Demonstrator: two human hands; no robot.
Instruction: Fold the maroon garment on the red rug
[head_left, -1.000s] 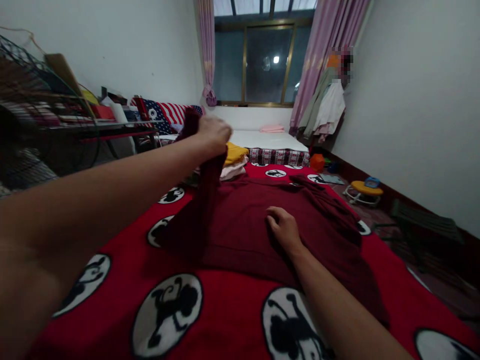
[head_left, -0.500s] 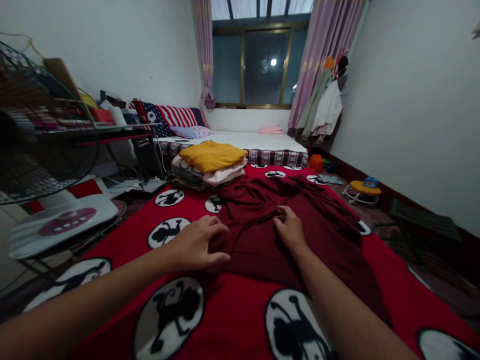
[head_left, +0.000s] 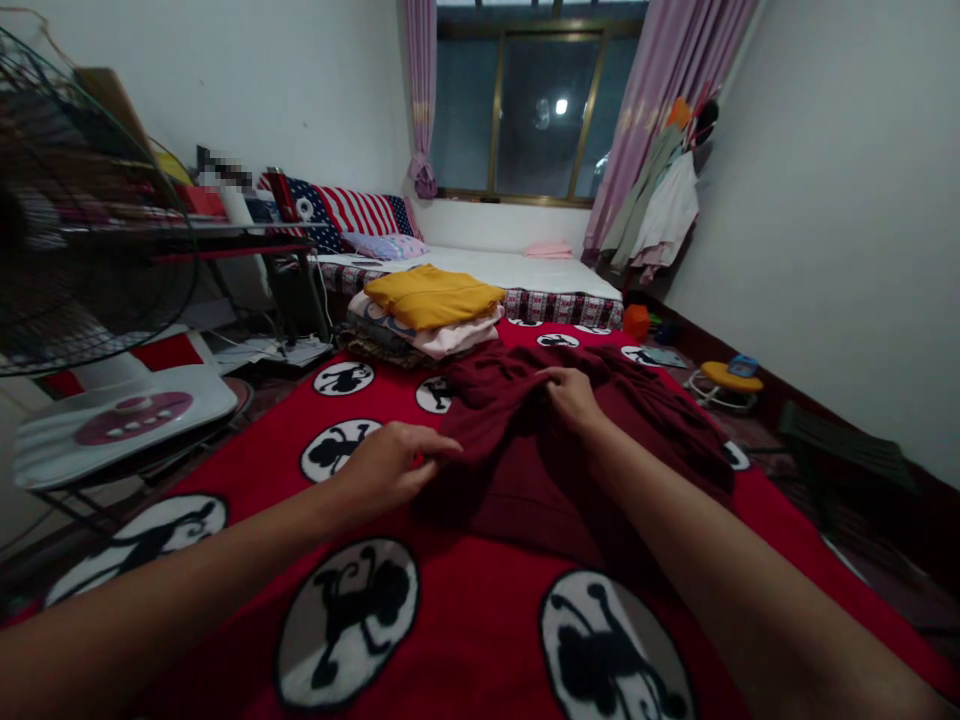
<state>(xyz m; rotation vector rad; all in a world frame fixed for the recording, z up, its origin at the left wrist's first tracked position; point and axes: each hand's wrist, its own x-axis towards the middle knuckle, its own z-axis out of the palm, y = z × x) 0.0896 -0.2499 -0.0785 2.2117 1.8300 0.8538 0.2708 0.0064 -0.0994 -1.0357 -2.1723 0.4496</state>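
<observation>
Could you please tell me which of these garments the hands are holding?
The maroon garment, pinched by the left hand and right hand; the yellow garment instead lies atop the folded stack beyond.

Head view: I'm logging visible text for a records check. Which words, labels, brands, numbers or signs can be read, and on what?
None can be read.
Maroon garment: no lettering shows.
Blanket: black figures in pale rounds, no words visible.
Chair: pale marks on a purple oval, too blurred.
Flag cover: one round white mark, too small to tell.
Blue object on the stool: too small.
</observation>
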